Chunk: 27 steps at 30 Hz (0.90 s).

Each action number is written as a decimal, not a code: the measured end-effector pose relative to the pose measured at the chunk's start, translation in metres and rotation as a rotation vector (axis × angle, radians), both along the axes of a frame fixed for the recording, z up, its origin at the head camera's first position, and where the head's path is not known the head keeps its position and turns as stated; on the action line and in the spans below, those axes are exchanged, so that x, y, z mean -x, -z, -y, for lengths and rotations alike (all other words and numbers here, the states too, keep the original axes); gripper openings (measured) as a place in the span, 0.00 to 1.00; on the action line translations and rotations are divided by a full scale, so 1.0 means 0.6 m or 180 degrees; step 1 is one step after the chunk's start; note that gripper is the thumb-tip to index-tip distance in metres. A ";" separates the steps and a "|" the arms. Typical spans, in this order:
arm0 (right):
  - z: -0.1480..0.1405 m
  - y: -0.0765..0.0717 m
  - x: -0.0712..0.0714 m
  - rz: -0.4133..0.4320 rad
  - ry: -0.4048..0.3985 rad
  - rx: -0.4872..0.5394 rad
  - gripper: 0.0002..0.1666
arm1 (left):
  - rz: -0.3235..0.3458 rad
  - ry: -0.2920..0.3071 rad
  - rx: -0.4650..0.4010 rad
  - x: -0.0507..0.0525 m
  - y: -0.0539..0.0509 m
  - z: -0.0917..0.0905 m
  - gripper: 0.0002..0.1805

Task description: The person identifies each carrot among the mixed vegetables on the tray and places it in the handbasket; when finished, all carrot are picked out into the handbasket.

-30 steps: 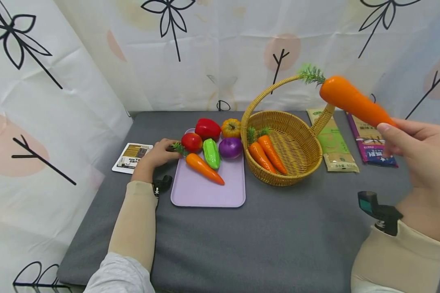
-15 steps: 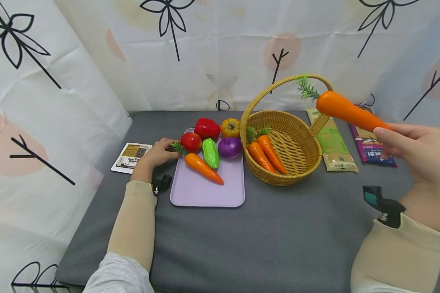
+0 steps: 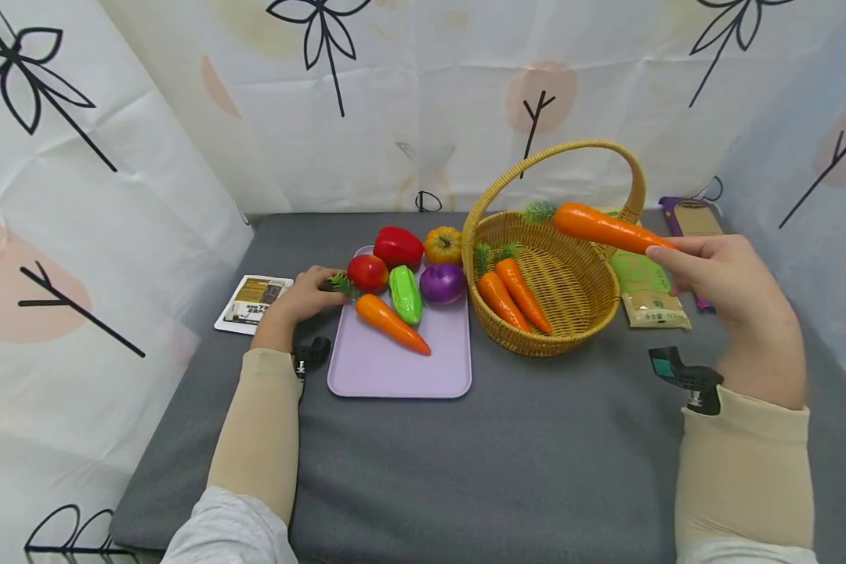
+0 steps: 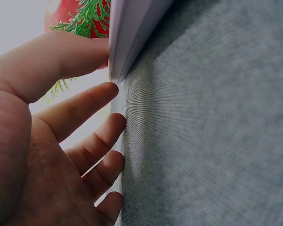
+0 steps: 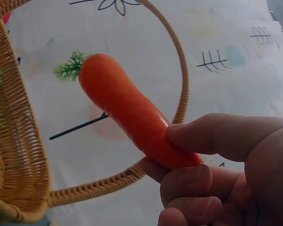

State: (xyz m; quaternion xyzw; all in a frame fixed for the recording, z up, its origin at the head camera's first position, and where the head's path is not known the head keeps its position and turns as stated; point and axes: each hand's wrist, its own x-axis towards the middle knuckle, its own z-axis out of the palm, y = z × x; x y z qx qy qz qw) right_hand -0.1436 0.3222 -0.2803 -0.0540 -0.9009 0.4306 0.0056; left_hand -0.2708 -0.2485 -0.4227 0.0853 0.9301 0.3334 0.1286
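My right hand (image 3: 740, 301) pinches an orange carrot (image 3: 602, 227) by its narrow end, above the right side of a wicker basket (image 3: 585, 329). In the right wrist view the held carrot (image 5: 127, 108) points its green top away from my fingers. Two carrots (image 3: 522, 298) lie inside the basket at its left. My left hand (image 3: 301, 304) rests at the left edge of a lilac tray (image 3: 398, 380). In the left wrist view its thumb touches the tray's rim (image 4: 120, 56), and the other fingers lie loosely bent beside it near the cloth.
On or by the tray are a carrot (image 3: 392, 323), a tomato (image 3: 368, 273), a red pepper (image 3: 398, 247), a green pepper (image 3: 405, 296), a purple onion-like vegetable (image 3: 442, 283) and a small pumpkin (image 3: 443, 246). A card (image 3: 254, 304) lies left; packets (image 3: 652, 305) lie right. The basket handle (image 3: 571, 146) arches high.
My right hand has moved left and the carrot has come lower, from beside the handle to over the basket's right side. My left hand stays put.
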 end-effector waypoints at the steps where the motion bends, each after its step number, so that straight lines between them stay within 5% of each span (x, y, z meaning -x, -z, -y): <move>1: 0.006 0.003 0.004 0.0019 -0.0030 -0.0015 0.38 | 0.0002 -0.0005 -0.0002 0.000 0.000 0.000 0.36; 12: 0.064 0.039 0.048 0.0272 -0.0183 -0.0465 0.48 | 0.0008 -0.0032 -0.0006 -0.001 0.000 0.001 0.35; 20: 0.089 0.067 0.061 0.0188 -0.0176 -0.0765 0.36 | 0.0013 -0.0013 -0.0020 -0.003 -0.003 -0.002 0.35; 27: 0.123 0.078 0.061 0.0315 -0.0432 -0.1158 0.25 | 0.0005 -0.0018 -0.0043 -0.004 -0.003 -0.001 0.34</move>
